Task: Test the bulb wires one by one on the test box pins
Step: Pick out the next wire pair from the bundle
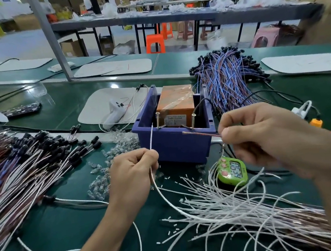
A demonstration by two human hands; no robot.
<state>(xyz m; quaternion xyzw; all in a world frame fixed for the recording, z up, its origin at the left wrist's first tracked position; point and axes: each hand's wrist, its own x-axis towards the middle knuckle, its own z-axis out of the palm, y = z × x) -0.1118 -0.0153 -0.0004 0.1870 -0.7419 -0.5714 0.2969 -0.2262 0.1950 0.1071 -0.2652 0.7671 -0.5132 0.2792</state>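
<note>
The blue test box (173,145) sits on the green surface (68,219) at the centre of view, with an orange block (175,101) inside it and two upright screw pins at its front rim. The left hand (132,170), at 7 o'clock from the box, has its grip clamped on a white wire (151,137). Thumb and curled fingers pinch it so the free end stands upright, its tip just beside the left pin (158,121); whether they touch is unclear. The right hand (264,134), at 3 o'clock from the box, has its grip pinched on a brown wire (200,133) whose bare end points toward 9 o'clock across the box's front wall, below the right pin (193,120) and apart from it. A green timer (231,171) lies at 5 o'clock from the box, beside a loose bundle of white leads (221,207). Socketed wires (30,161) are heaped at 9 o'clock, clear bulbs (104,173) lie near the left hand, and a blue-and-brown bundle (224,73) lies at 1 o'clock.
</note>
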